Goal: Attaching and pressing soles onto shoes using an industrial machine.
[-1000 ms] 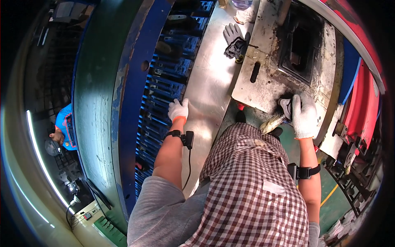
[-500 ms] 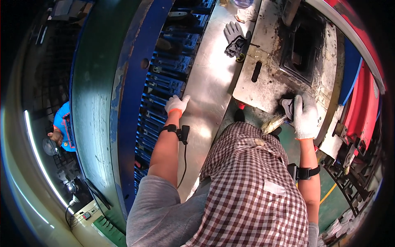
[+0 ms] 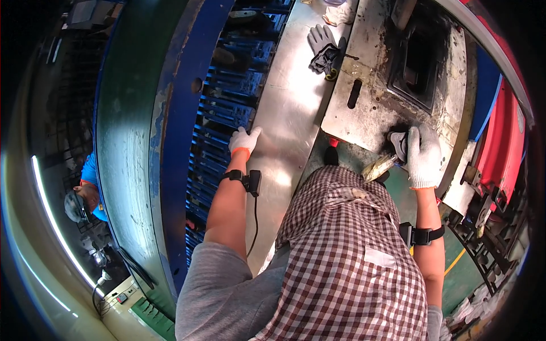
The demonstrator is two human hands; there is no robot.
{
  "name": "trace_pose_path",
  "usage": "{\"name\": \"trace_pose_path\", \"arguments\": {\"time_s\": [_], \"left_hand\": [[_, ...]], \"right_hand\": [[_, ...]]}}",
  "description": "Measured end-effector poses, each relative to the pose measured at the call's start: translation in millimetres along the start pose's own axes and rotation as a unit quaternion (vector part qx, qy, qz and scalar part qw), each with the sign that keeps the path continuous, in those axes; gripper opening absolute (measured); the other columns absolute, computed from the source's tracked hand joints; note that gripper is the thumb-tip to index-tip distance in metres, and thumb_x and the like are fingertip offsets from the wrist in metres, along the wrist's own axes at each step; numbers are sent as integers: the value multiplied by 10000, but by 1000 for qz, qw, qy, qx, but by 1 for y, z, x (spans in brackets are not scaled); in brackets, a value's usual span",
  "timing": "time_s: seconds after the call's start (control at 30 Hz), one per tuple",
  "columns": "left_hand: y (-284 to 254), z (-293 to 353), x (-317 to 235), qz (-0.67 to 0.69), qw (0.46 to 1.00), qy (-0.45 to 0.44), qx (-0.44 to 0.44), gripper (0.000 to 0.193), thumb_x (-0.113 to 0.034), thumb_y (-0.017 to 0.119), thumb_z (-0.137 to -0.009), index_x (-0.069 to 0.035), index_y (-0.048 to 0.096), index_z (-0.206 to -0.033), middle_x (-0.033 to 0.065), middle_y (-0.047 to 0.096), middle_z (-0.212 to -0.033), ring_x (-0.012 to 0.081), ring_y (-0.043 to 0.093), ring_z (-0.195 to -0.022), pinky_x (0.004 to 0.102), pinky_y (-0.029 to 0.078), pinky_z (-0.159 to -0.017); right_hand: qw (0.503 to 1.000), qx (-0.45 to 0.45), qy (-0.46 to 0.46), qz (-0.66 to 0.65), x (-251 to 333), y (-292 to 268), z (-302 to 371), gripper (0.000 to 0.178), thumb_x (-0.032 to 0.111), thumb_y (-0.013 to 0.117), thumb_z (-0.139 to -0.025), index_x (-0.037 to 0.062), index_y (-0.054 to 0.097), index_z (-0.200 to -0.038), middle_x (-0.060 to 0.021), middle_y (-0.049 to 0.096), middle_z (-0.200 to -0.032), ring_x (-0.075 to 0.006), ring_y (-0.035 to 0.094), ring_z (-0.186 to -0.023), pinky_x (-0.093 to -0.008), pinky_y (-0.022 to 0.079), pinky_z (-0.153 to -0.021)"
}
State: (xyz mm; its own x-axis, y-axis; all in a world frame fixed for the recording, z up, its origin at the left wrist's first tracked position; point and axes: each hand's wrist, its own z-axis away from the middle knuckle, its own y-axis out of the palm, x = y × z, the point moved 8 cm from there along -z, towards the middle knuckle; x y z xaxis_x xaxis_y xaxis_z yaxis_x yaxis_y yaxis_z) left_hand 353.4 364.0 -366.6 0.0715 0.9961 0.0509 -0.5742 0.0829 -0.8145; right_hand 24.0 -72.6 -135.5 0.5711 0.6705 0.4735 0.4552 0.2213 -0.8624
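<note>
My left hand (image 3: 244, 142), in a white knitted glove with an orange cuff, rests at the edge of the bare metal ledge (image 3: 284, 122). Its thumb is spread and its fingers reach toward the blue slatted mechanism (image 3: 219, 156). On the right, my white-gloved right hand (image 3: 425, 154) is closed at a dark, rounded piece (image 3: 399, 143) by the near edge of a stained metal plate (image 3: 364, 116). A handle-like part wrapped in yellowish material (image 3: 377, 168) sticks out below that piece toward my apron. The palm side of this hand is hidden.
A grey-and-black glove (image 3: 323, 48) lies on the ledge's far part. The plate has a dark rectangular opening (image 3: 418, 68). A long green machine beam (image 3: 133, 142) runs along the left; beyond it is a person in blue with a cap (image 3: 85, 196). Red metal parts (image 3: 497, 153) stand at right.
The person beyond the beam has shifted slightly downward in the picture. My hands have stayed nearly in place.
</note>
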Motion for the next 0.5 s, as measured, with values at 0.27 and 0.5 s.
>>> {"name": "trace_pose_path", "arguments": {"time_s": [0.27, 0.5], "left_hand": [[15, 57, 108, 368, 866, -163, -297, 503, -407, 570, -994, 32, 724, -1187, 242, 717, -1236, 417, 644, -1201, 462, 480, -1058], [32, 55, 198, 541, 694, -320, -351, 697, -427, 655, -967, -45, 472, -1521, 211, 578, -1468, 395, 594, -1289, 482, 491, -1078]], "right_hand": [[1000, 18, 13, -13, 0, 3, 0, 223, 197, 622, -1014, -7, 705, -1049, -231, 689, -993, -405, 656, -966, -457, 515, -876], [999, 26, 25, 2, -15, 7, 6, 234, 185, 623, -1015, -28, 702, -1068, -254, 687, -1042, -426, 649, -981, -455, 509, -892]]}}
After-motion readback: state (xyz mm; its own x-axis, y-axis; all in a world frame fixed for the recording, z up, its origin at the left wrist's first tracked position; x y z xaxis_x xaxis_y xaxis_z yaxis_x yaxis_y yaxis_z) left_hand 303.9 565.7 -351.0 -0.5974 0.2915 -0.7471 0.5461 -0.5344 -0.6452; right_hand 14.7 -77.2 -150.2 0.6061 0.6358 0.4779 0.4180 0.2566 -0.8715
